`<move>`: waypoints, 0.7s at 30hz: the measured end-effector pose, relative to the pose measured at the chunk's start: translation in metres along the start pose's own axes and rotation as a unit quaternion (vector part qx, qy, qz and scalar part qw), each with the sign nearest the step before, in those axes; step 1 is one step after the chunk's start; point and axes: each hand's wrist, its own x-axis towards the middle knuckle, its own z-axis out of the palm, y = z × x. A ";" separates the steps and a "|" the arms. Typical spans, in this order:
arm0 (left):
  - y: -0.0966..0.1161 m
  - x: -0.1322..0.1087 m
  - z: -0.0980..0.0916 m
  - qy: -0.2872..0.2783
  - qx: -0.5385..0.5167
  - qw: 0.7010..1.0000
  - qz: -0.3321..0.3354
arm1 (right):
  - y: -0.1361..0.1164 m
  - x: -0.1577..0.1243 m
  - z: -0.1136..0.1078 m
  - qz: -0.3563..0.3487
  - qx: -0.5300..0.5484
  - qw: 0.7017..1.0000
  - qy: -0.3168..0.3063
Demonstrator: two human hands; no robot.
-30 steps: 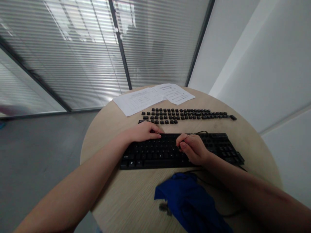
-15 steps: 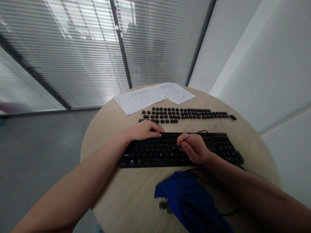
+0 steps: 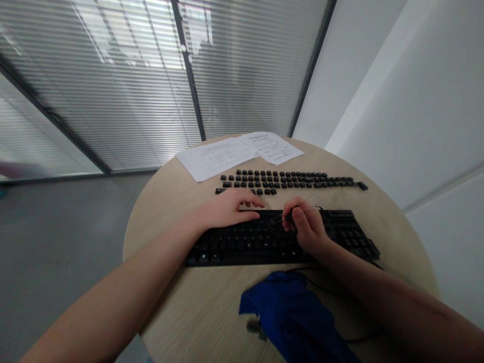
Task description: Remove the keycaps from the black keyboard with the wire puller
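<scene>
A black keyboard (image 3: 242,252) lies across the round wooden table in front of me. My right hand (image 3: 304,222) is closed around a wire keycap puller (image 3: 278,220), whose thin wires stick out on both sides of the fist. Its left wire end is over the upper middle keys; whether it touches a key I cannot tell. My left hand (image 3: 230,207) rests over the keyboard's upper left part, fingers stretched to the right and apart, holding nothing. Behind the keyboard, loose black keycaps (image 3: 260,185) stand in rows, some hidden by my left hand.
Two printed sheets of paper (image 3: 219,156) lie at the table's far side. Nearest me is a blue cloth (image 3: 291,312), with a small dark brush-like thing (image 3: 254,327) at its left edge. A black cable runs beneath my right forearm. A wall borders the right side.
My right hand has shifted slightly up and to the right, and the puller's wires now show. My left hand's fingers have stretched further right.
</scene>
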 end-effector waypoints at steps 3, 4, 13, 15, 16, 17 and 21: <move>0.014 0.000 0.003 0.005 -0.011 0.999 0.040 | 0.000 0.001 0.001 -0.018 -0.001 1.000 -0.012; 0.017 0.000 0.004 0.006 -0.012 0.999 0.045 | 0.000 0.001 0.001 -0.024 -0.002 1.000 -0.016; 0.021 0.000 0.007 0.006 0.010 0.999 0.033 | 0.001 0.002 0.000 -0.083 -0.094 0.990 -0.065; 0.019 0.000 0.008 0.000 0.002 0.999 0.032 | -0.001 0.004 0.000 -0.098 -0.131 0.984 -0.069; 0.017 0.000 0.008 -0.003 -0.004 1.000 0.029 | -0.002 0.005 0.001 -0.101 -0.146 0.982 -0.067; 0.016 -0.001 0.008 -0.005 -0.011 1.000 0.025 | -0.002 0.005 0.001 -0.100 -0.159 0.980 -0.060; 0.008 -0.003 0.000 0.021 -0.026 0.999 0.003 | -0.002 0.007 0.001 -0.100 -0.191 0.976 -0.031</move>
